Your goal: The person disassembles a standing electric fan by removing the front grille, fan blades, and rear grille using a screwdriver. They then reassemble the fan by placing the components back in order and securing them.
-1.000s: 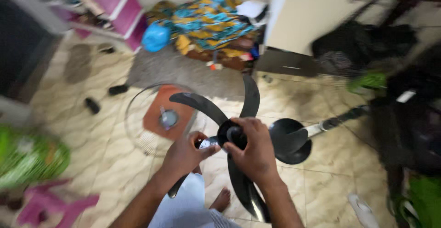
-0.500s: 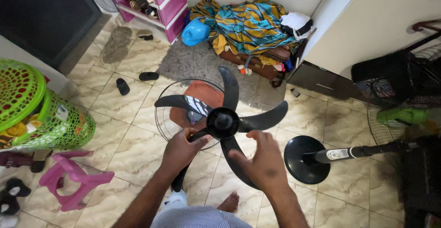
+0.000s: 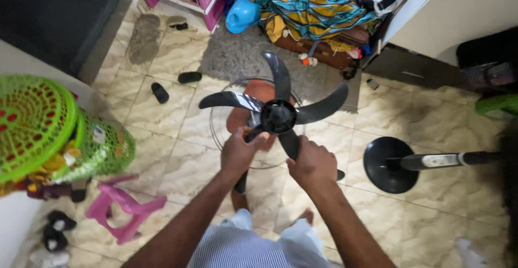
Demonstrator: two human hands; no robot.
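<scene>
Beige marbled floor tiles, a green plastic mesh basket and pink plastic stool at left, a black round fan base at right. Centre, held above the floor: the black five-bladed plastic fan propeller. Left hand clenched around one lower blade, right hand gripping another.

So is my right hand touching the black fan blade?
Touching. The head view shows the right hand closed around the lower vane of the black fan blade, with no gap between them.
</scene>
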